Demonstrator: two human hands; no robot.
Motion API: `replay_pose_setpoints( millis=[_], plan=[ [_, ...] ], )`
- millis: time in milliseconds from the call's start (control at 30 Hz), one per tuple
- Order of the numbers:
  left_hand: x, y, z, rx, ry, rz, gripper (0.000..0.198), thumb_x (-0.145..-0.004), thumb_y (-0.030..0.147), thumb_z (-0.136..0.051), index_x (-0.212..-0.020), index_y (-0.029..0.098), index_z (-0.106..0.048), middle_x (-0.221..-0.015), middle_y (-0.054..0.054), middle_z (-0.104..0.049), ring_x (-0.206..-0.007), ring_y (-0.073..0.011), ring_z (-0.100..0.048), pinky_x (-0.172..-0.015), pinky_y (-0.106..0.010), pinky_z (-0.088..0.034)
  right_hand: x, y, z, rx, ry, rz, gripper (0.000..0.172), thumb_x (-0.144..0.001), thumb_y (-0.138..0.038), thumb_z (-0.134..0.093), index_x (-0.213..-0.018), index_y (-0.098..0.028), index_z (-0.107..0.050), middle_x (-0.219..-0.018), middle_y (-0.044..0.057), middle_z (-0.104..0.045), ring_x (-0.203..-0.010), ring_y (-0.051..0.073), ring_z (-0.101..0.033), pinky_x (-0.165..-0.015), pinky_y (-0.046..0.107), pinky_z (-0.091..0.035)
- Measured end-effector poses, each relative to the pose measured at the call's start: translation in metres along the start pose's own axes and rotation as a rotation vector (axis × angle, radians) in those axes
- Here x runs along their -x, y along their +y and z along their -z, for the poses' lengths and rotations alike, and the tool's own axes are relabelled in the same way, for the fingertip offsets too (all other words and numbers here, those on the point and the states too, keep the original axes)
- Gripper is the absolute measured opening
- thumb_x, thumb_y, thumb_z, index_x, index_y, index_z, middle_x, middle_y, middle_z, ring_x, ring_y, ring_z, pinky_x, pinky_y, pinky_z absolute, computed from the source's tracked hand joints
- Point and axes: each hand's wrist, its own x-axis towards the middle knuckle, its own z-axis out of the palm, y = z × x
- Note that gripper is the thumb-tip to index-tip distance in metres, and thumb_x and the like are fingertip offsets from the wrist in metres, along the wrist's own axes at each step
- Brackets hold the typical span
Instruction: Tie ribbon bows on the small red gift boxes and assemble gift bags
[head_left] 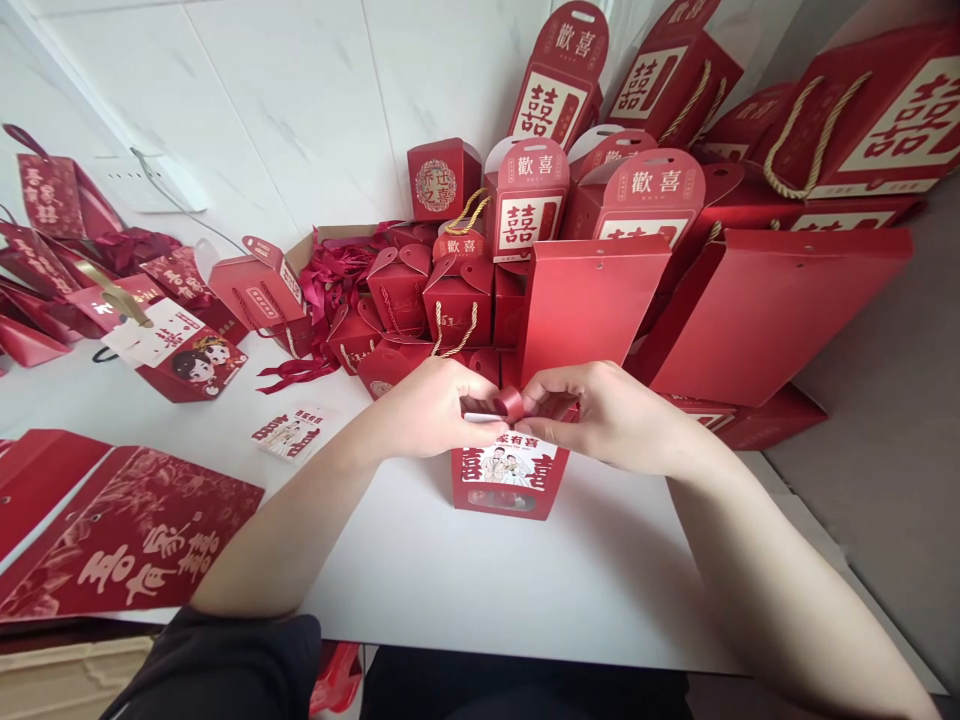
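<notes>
A small red gift box (504, 503) stands upright on the white table, its white front panel printed with a couple and red characters. A red ribbon (512, 402) rises in a loop at the top of this box. My left hand (442, 405) pinches the ribbon from the left, close to a white edge. From the right, my right hand (581, 410) grips the same ribbon between thumb and fingers. Both hands hide much of the box's top. To the left, a white printed card (296, 432) lies flat on the table.
Behind the hands, red boxes (461, 300) with gold cords are piled against the wall. Two tall plain red boxes (780, 310) stand at right. Loose dark red ribbons (337, 265) fill a carton at the back. Flat red bags (142, 530) lie at front left.
</notes>
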Motion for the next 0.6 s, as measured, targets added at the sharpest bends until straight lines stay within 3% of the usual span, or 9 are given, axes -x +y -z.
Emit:
replay_pose_setpoints(
  millis=[233, 367, 500, 600],
  plan=[
    [0.0014, 0.0018, 0.0036, -0.093, -0.054, -0.030, 0.024, -0.076, 0.037, -0.068, -0.078, 0.013, -0.071, -0.069, 0.000, -0.063, -0.063, -0.0119, -0.053, -0.056, -0.023, -0.036, 0.0035, -0.0068, -0.0041, 0.217, 0.089, 0.017, 0.007, -0.083, -0.021, -0.060, -0.080, -0.020, -0.066, -0.072, -0.001, -0.069, -0.060, 0.012, -0.057, -0.056, 0.025, -0.040],
    [0.0020, 0.0031, -0.0002, -0.060, 0.028, 0.015, 0.033, -0.080, 0.046, -0.067, -0.081, 0.014, -0.072, -0.076, -0.002, -0.068, -0.069, -0.0139, -0.057, -0.059, -0.024, -0.038, 0.0051, -0.0061, -0.0030, 0.211, 0.101, 0.032, 0.011, -0.086, -0.021, -0.058, -0.080, -0.020, -0.066, -0.073, -0.001, -0.069, -0.061, 0.013, -0.058, -0.056, 0.025, -0.039],
    [0.0016, 0.0025, -0.0004, -0.087, 0.016, -0.012, 0.024, -0.081, 0.037, -0.066, -0.080, 0.014, -0.072, -0.075, -0.002, -0.068, -0.071, -0.0147, -0.059, -0.060, -0.023, -0.039, 0.0041, -0.0017, -0.0010, 0.230, 0.082, 0.104, 0.011, -0.090, -0.021, -0.057, -0.088, -0.020, -0.068, -0.076, -0.001, -0.070, -0.062, 0.012, -0.058, -0.058, 0.025, -0.040],
    [0.0020, 0.0030, 0.0047, -0.185, -0.030, -0.097, 0.020, -0.083, 0.031, -0.062, -0.075, 0.014, -0.071, -0.068, -0.001, -0.064, -0.062, -0.0113, -0.053, -0.056, -0.023, -0.036, -0.0007, 0.0028, 0.0008, 0.243, 0.000, 0.276, 0.012, -0.091, -0.018, -0.056, -0.093, -0.019, -0.068, -0.085, 0.002, -0.071, -0.071, 0.014, -0.060, -0.066, 0.026, -0.044]
  ],
)
